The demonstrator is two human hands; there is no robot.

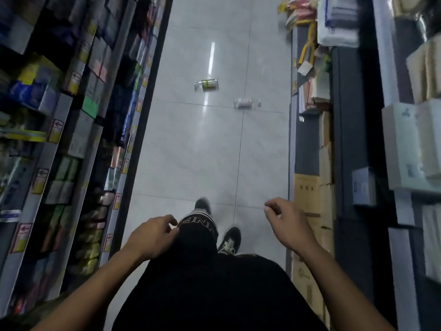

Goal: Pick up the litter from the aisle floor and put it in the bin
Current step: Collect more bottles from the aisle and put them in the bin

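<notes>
Two blurred wrappers (206, 84) (244, 103), hands (152, 236) (288, 223) empty

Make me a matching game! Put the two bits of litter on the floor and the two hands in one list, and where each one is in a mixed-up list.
Things:
1. green-labelled wrapper
2. red-labelled wrapper
3. left hand
4. right hand

Places:
A. beside the cardboard boxes
B. farthest up the aisle floor
C. touching the knee
D. on a tile seam, nearer the right shelves

Pairs: 1-B, 2-D, 3-C, 4-A
</notes>
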